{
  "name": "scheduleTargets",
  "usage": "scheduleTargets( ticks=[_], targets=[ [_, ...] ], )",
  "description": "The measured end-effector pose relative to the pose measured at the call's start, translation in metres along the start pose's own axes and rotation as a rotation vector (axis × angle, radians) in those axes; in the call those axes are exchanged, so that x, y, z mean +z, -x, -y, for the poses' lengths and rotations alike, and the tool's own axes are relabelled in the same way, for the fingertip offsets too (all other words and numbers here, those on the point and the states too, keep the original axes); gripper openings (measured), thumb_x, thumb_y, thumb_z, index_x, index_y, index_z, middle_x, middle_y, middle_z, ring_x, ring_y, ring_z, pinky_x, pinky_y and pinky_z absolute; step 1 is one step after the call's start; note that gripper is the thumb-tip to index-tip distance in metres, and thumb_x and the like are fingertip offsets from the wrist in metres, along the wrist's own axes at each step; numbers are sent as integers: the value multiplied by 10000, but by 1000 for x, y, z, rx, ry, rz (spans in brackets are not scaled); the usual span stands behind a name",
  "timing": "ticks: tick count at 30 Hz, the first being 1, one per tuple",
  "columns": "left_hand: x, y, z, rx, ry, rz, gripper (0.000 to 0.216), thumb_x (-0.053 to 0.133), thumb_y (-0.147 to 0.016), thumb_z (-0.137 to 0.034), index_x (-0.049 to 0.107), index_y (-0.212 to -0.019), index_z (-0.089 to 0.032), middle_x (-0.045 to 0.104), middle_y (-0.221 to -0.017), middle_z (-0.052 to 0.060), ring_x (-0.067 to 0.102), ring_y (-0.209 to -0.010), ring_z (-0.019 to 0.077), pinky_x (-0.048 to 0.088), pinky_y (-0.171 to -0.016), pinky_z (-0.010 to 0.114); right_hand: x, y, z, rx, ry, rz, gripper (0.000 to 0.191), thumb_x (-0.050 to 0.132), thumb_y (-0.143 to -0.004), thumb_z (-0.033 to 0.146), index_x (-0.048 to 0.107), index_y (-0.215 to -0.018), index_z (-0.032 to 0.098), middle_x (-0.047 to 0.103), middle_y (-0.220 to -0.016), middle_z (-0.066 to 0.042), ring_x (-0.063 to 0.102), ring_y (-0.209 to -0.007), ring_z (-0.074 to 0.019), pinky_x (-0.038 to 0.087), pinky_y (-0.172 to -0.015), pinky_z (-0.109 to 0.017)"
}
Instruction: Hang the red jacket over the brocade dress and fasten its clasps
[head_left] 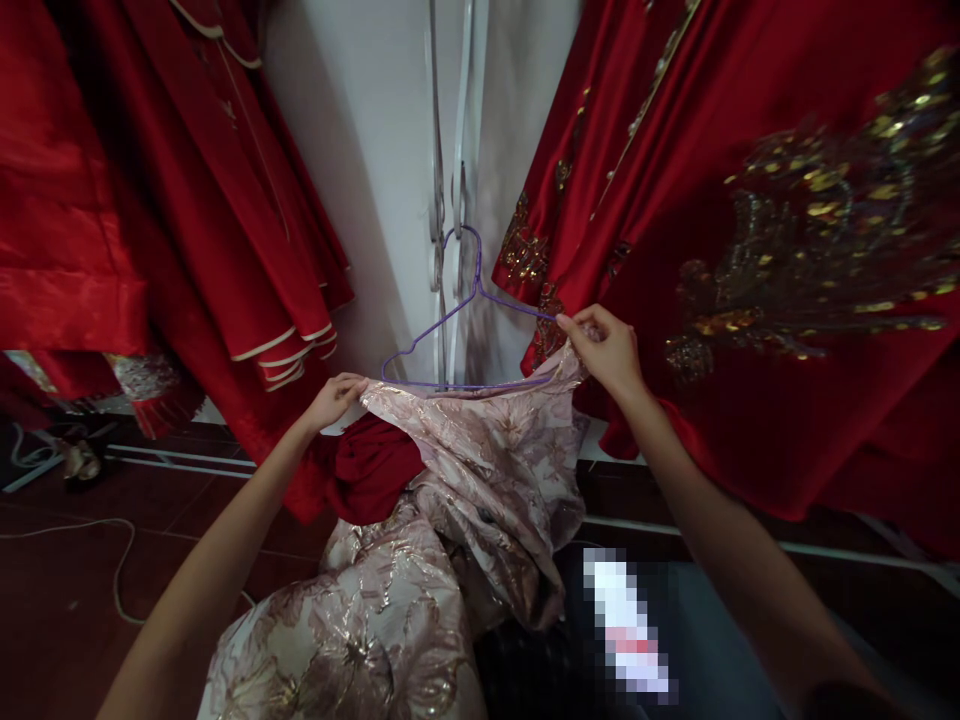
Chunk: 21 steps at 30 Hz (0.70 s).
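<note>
A pale pink and gold floral brocade dress stretches between my hands, its lower part bunched toward me. My left hand pinches the dress's edge at its left upper corner, beside the left end of a purple wire hanger. At the opposite side my right hand is closed on the dress's right shoulder, where the hanger's right end goes in under the fabric. The hanger's left end shows bare, apart from the cloth. Its hook is up by white metal hooks; whether it hangs from them I cannot tell.
Red garments hang at left, and red garments with gold sequins at right. Dark red cloth lies beneath the dress. White rack bars run low above a dark floor with a cable. A blurred-out bright patch is at lower right.
</note>
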<state>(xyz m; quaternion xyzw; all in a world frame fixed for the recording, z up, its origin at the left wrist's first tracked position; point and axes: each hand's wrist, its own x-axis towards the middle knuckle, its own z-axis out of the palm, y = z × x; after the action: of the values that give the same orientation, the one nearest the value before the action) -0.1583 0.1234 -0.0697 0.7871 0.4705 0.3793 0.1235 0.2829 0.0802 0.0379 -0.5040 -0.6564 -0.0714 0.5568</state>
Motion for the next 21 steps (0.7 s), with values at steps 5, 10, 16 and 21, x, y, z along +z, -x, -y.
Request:
scheduleTargets(
  ticks=[5,10,16,21],
  targets=[
    [2,0,3,18,-29,-8,455,409,-829,-546,689,-821,-188,650,-969,85,577,-953,207,454,-886,352,0,-1,-2,3,19,4,324,540,-773,528,563,-683,217,590,-621,9,504,-573,-141,381,-592,-253],
    [3,-8,-5,32,-18,-98,404,420,-846,-492,680,-861,-183,638,-961,71,575,-941,187,441,-906,338,2,0,-4,2,7,8,313,551,-774,516,566,-679,218,586,-622,15,498,-568,-135,381,-610,-253],
    [15,-40,-62,80,86,-257,394,428,-849,-484,662,-889,-170,615,-980,62,559,-961,179,426,-914,302,15,8,-7,44,-55,56,353,527,-778,540,554,-661,208,551,-588,21,472,-548,-126,370,-568,-243],
    [18,-39,-75,-3,275,-151,398,359,-877,-468,592,-991,-166,611,-1024,64,574,-942,172,459,-855,293,14,7,-11,58,-71,65,352,538,-765,540,556,-667,202,566,-620,9,494,-577,-135,393,-587,-252]
  ],
)
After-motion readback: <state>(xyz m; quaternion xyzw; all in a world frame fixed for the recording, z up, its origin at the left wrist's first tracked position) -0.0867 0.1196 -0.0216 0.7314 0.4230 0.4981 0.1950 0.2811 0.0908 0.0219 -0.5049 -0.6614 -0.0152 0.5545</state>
